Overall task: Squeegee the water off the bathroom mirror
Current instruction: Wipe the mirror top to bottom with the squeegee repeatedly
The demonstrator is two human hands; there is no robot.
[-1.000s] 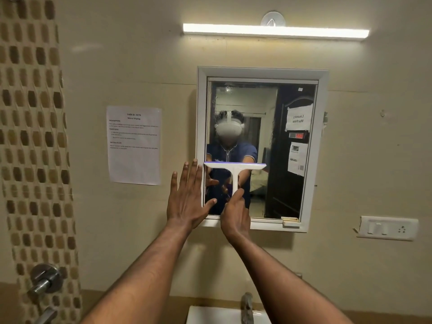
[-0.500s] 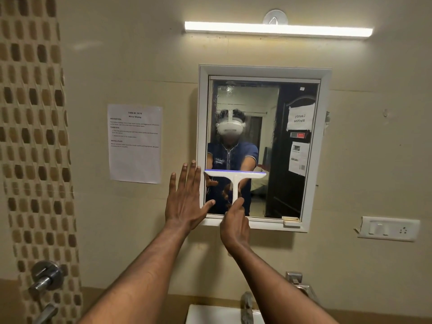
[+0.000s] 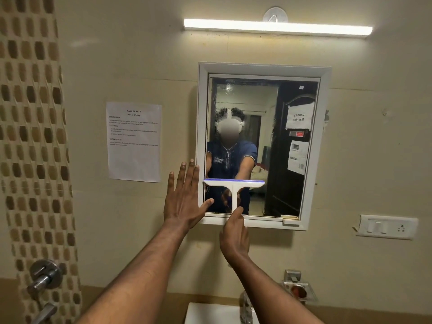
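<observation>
Below my squeegee (image 3: pixel 233 184) only a short strip of glass is left before the mirror (image 3: pixel 264 148) frame's bottom rail. My left hand (image 3: pixel 184 202) lies flat over the frame's left edge, its thumb on the glass, blocking that side. Rightward the glass is free; a small ledge piece (image 3: pixel 290 218) sits at the lower right corner.

Dim, warm room — tube light (image 3: pixel 278 27) glares overhead; edges bow.
</observation>
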